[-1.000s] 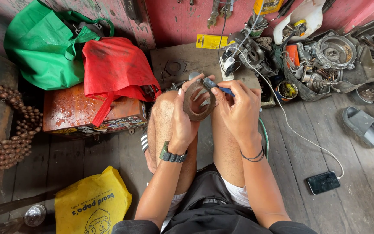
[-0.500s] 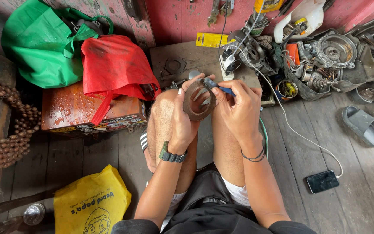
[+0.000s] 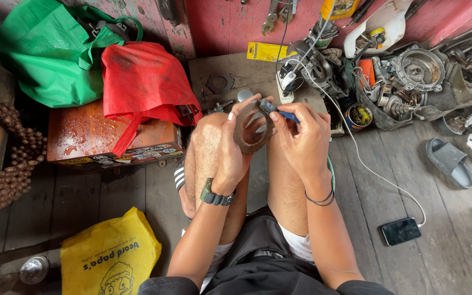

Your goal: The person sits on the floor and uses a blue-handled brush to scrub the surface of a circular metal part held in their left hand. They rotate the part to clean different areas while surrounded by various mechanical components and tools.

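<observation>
**A:** What is the left hand (image 3: 230, 150) doing with that rusty brown ring (image 3: 253, 127)?

**B:** It grasps the ring by its left rim, thumb on the near face and fingers curled behind, so the open middle faces the person. The ring is held up in the air above the knees, not resting on anything — my guess is that this keeps its upper edge free for the tool.

**A:** And the right hand (image 3: 301, 139)?

**B:** Its fingers are pinched on a small blue-handled tool (image 3: 276, 110), and the tip meets the ring's upper right rim. The grip sits close to the tip, probably for fine control.

**A:** Where does all this happen?

**B:** Over a wooden plank floor (image 3: 449, 246), in front of a low wooden board (image 3: 249, 74) that lies against the red wall. The person sits with knees drawn up, so the work stays close to the eyes.

**A:** What lies around?

**B:** By the floor's left side a red bag (image 3: 143, 82) drapes over an orange box (image 3: 91, 136), with a green bag (image 3: 45, 54) behind it. A yellow bag (image 3: 110, 257) lies at the near edge. On the right, a heap of engine parts (image 3: 416, 68) sits by the wall, a grey sandal (image 3: 450, 161) near it, and a phone (image 3: 401, 231) lies on its white cable — well apart from the hands.
</observation>
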